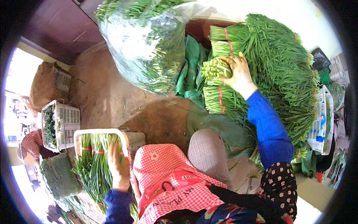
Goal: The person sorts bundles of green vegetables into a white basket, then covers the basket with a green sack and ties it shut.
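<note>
My right hand (pixel 238 72) grips a bundle of pale-stemmed leafy greens (pixel 216 68), its cut ends facing left. That bundle lies over a row of similar bundles, including one with red bands (pixel 219 96) just below it. Beyond my forearm rises a large heap of banded greens (pixel 285 61). On the other side, my left hand (pixel 119 165) is over the banded bundles (pixel 96 168) in a white plastic crate (pixel 98 130) beside my knee. Its fingers are blurred and seen nearly edge-on, so their hold is unclear.
A clear plastic bag of greens (pixel 139 50) stands ahead, next to a green woven sheet (pixel 191 64). At left are another white crate (pixel 68 114), a brown sack (pixel 44 84) and a person in a checked garment (pixel 31 144). A white basket (pixel 321 120) stands at right.
</note>
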The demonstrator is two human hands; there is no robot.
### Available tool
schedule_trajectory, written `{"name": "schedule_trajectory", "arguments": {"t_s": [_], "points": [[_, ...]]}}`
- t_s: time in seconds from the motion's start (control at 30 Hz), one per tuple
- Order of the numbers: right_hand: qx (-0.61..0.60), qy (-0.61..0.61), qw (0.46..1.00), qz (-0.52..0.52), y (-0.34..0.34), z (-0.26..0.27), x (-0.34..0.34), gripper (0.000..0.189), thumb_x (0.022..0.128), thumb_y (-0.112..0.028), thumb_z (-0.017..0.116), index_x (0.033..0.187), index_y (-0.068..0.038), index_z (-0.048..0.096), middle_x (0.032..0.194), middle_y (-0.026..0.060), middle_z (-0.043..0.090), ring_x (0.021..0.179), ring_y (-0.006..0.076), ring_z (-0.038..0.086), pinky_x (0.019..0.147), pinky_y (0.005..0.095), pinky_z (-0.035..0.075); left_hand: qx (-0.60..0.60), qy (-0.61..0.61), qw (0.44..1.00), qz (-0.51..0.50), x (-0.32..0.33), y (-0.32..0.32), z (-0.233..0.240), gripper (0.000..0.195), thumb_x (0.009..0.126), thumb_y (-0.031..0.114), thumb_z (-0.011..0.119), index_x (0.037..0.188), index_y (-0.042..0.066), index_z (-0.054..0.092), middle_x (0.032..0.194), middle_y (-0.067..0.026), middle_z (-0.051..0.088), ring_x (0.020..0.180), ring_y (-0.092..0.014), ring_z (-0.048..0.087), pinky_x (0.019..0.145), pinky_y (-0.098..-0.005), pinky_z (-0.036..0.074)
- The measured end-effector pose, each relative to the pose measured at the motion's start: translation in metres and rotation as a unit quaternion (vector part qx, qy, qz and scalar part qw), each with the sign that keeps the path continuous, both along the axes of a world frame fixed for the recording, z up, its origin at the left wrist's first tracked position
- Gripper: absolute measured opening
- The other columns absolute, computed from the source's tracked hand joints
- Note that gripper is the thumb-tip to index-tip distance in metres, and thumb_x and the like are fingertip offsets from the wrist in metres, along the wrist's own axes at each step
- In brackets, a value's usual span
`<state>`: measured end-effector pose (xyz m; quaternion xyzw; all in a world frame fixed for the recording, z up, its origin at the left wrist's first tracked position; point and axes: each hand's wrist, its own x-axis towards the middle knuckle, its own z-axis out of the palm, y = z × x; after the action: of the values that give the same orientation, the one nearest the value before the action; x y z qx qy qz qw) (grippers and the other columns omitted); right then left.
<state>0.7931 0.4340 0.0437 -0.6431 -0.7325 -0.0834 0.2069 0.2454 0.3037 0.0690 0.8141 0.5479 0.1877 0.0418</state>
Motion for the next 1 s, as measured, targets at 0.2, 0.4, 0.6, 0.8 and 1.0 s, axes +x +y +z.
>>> {"name": "schedule_trajectory", "arguments": {"t_s": [0.2,0.4,0.6,0.8,1.0], "points": [[-0.272,0.811,0.482,0.189,-0.045,0.067,-0.12,0.082,0.07,-0.025,0.091,0.141,-0.012,0.051,0.13,0.005,0.064,0.126,0.0249,0.057,0.119,0.0506,0.032,-0.037,-0.297,0.93,-0.214,0.133,0.073,-0.016,0.131,0.054,0.038,0.098,0.155,-0.004,0.025,0.155,-0.0275,0.036,0.143,-0.041,0.038,0.119,-0.046,0.031],[-0.113,0.684,0.663,0.284,-0.059,0.093,-0.21,0.099,0.066,-0.019,0.096,0.147,-0.007,0.04,0.141,0.0081,0.057,0.123,0.0172,0.059,0.104,0.0341,0.051,-0.079,-0.541,0.826,-0.138,0.169,0.071,-0.02,0.106,0.062,0.024,0.096,0.148,-0.001,0.039,0.137,-0.0206,0.055,0.128,-0.034,0.054,0.109,-0.0403,0.042],[0.035,0.654,0.74,0.155,-0.078,0.12,-0.241,0.052,0.095,-0.039,0.068,0.127,0.003,0.063,0.119,0.0124,0.068,0.112,0.0189,0.064,0.101,0.0341,0.05,-0.069,-0.538,0.83,-0.127,0.13,0.04,-0.019,0.092,0.066,0.023,0.093,0.143,0.0,0.046,0.127,-0.0207,0.06,0.119,-0.036,0.058,0.104,-0.0427,0.045],[0.068,0.582,0.805,0.088,-0.062,0.166,-0.236,0.069,0.101,-0.052,0.053,0.147,-0.001,0.045,0.139,0.019,0.057,0.125,0.0273,0.058,0.11,0.0427,0.043,0.105,-0.495,0.859,-0.076,0.07,0.033,0.051,0.085,0.066,0.02,0.09,0.139,0.002,0.051,0.121,-0.0201,0.06,0.114,-0.037,0.058,0.101,-0.0438,0.045],[-0.18,0.587,0.733,0.293,-0.047,0.124,-0.377,0.08,0.1,-0.06,0.049,0.157,-0.008,0.029,0.151,0.0085,0.046,0.138,0.0231,0.045,0.114,0.0389,0.035,0.193,-0.442,0.874,-0.05,-0.042,0.053,0.175,0.078,0.067,0.02,0.09,0.132,-0.004,0.055,0.114,-0.0202,0.064,0.109,-0.029,0.063,0.098,-0.039,0.049]]}}
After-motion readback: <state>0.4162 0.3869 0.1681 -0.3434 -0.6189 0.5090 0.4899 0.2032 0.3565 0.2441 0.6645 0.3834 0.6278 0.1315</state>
